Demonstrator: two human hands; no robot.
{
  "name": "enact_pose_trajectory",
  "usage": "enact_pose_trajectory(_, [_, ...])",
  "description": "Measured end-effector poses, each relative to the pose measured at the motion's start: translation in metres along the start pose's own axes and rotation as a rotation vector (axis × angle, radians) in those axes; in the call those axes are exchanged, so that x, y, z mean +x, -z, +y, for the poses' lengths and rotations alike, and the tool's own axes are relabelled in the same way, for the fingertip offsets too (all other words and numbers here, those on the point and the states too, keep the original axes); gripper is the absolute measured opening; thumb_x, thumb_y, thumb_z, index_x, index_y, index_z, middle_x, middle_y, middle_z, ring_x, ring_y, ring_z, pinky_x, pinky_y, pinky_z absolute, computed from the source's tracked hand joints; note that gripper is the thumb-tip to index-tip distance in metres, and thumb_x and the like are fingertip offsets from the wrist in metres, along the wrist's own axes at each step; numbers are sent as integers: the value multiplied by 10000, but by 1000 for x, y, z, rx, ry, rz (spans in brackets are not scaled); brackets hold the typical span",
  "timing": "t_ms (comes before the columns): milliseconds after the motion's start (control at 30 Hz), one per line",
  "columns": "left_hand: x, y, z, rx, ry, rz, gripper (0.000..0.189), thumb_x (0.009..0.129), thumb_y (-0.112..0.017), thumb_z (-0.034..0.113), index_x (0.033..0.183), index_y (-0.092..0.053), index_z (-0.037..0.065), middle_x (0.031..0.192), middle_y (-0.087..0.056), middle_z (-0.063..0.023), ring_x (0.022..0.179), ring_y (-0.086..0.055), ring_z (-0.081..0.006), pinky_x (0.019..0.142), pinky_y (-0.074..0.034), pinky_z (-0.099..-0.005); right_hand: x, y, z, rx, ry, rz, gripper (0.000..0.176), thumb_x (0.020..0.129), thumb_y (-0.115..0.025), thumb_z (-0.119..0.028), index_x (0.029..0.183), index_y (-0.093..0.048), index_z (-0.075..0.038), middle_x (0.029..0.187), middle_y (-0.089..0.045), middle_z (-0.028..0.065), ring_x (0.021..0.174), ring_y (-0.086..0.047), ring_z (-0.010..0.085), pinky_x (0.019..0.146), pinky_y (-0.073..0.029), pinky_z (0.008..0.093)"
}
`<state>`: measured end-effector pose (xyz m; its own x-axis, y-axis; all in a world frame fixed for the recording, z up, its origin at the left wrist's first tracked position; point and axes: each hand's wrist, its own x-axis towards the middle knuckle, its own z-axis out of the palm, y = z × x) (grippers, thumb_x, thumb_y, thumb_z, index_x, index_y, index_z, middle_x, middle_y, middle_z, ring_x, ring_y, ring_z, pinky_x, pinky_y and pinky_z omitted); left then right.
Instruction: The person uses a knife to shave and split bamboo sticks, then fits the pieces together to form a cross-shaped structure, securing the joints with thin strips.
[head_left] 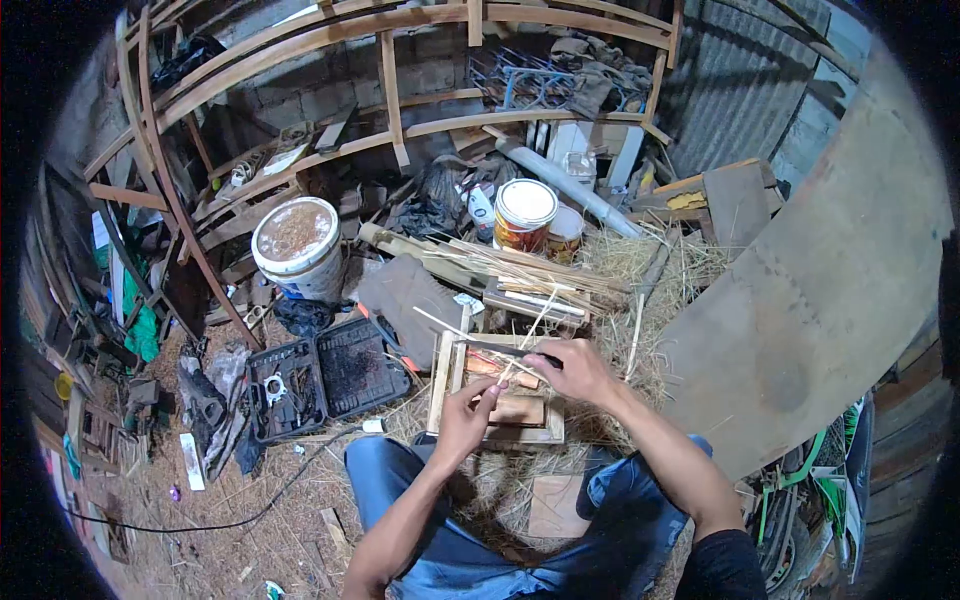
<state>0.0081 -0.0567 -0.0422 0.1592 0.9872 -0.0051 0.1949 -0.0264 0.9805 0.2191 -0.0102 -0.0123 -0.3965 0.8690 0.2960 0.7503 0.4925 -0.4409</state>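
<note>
My right hand (578, 370) is closed around a knife, its dark blade (497, 348) pointing left. Pinched in the fingers of my left hand (466, 418) is a thin pale wooden strip (440, 322), which runs up to the left and passes under the blade. Another thin strip (543, 315) rises from between the hands. Both hands are above a low wooden frame (437, 385) between my knees, with a wooden block (517, 409) inside it. Just beyond lies a bundle of similar long strips (530, 268).
An open black tool case (362, 365) lies at left, near a white bucket (298, 245). Behind the strips stands a paint can (525, 210). A large board (800, 280) leans in from the right. A dark cable (220, 527) crosses the shavings-covered floor.
</note>
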Motion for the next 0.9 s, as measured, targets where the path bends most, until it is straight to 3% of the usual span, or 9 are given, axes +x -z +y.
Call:
enact_pose_trajectory(133, [-4,-1,-24,103,-242,166,219,908,-525,129,1040,-644,2,802,-653,-66,643,-490,-75,602,-421,-243,13,7,50,76,-296,-128,348,884,-553,-401,980,-689,-95,848,-691,125,709,-668,235,707,-528,372])
enact_pose_trajectory(200, [-6,8,-18,110,-35,78,231,912,-526,147,1046,-638,-4,797,-658,-62,642,-489,-74,606,-417,-238,8,18,71,75,-349,63,353,893,-546,-383,975,-686,-70,792,-688,117,661,-648,244,618,-497,394])
enact_pose_trajectory(267, [-5,10,-25,31,-104,108,246,916,-525,165,1053,-632,-9,805,-658,-43,655,-487,-65,601,-405,-225,4,26,89,39,-457,81,349,897,-544,-373,975,-685,-63,776,-686,115,644,-639,250,595,-485,398])
enact_pose_trajectory(333, [1,17,-32,-63,6,32,255,927,-514,182,1039,-636,-12,756,-626,-13,658,-477,-53,581,-386,-219,2,30,98,8,-391,422,333,903,-536,-341,946,-680,-44,736,-672,126,627,-628,234,602,-481,373])
enact_pose_trajectory(400, [4,16,-23,-174,74,-6,262,935,-511,209,1036,-640,5,666,-543,30,575,-418,-30,499,-318,-198,5,39,49,195,-410,295,311,910,-521,-295,891,-661,-18,752,-658,147,658,-631,241,655,-497,358])
enact_pose_trajectory(467, [6,12,-11,-345,166,-137,267,941,-508,232,1054,-633,25,604,-447,67,488,-329,-16,435,-234,-189,2,21,25,180,-32,223,309,914,-518,-319,896,-676,-54,782,-673,114,670,-638,245,649,-505,367])
enact_pose_trajectory(567, [3,5,-6,-322,157,-141,260,942,-509,241,1063,-617,38,597,-391,84,458,-279,-14,409,-190,-191,8,4,29,187,-189,-40,317,904,-531,-368,910,-689,-94,794,-677,90,691,-647,233,646,-507,367])
enact_pose_trajectory(700, [7,6,-13,-333,178,-156,230,939,-513,232,1026,-612,43,607,-388,78,472,-287,-14,412,-199,-188,15,25,64,51,-262,35,358,859,-575,-432,907,-704,-101,749,-673,128,663,-651,256,633,-502,368])
enact_pose_trajectory(900, [-2,13,-15,-368,212,-184,203,955,-480,210,1002,-599,52,576,-368,79,437,-281,-15,395,-187,-194,-5,52,132,-11,-539,506,348,886,-544,-359,979,-676,-51,812,-663,180,712,-655,307,662,-500,363])
